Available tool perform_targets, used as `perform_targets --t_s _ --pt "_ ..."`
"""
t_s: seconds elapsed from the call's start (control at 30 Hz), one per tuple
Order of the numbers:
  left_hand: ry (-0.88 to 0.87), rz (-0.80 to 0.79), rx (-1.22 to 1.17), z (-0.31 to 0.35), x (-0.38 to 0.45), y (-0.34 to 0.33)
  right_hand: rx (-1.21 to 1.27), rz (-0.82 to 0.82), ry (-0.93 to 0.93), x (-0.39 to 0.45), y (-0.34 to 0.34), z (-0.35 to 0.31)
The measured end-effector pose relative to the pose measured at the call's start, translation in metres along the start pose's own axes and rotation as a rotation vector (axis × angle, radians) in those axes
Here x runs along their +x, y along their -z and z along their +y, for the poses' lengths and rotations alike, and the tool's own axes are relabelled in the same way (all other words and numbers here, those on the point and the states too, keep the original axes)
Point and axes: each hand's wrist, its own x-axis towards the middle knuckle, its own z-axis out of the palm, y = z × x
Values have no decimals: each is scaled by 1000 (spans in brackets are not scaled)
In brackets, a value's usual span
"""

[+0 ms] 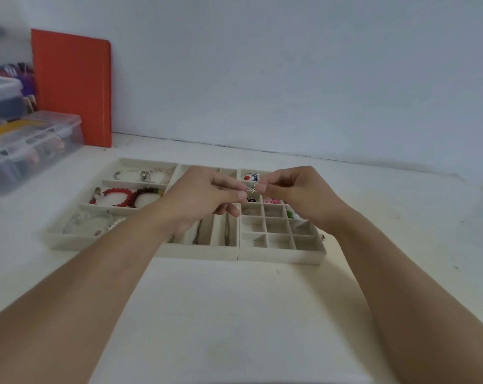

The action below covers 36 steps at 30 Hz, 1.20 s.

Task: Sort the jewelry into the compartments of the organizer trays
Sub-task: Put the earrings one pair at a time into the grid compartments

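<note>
Both grips pinched tight: left hand [204, 195], right hand [295, 189] share small earring [252, 189] above trays [282, 256].

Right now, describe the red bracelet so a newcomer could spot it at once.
Start at the leftmost tray, the one with three wide rows. In its middle row lies the red bracelet, left of the hands. Its bright red beads set it apart from the darker bracelet touching its right side and from the pale ones in the rows above and below.
</note>
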Motion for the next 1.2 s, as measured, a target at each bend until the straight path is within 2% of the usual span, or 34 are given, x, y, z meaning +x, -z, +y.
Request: perform_targets --t_s 0.4,0.87,1.2 --pt "-124 -20 121 2 -1 -8 58 -21 19 -3 -2 6" --pt "-245 39 228 -5 1 -10 -135 -67 -4 -8 -4 6" --pt "-256 19 259 -8 1 -13 -156 44 107 -6 -8 6"
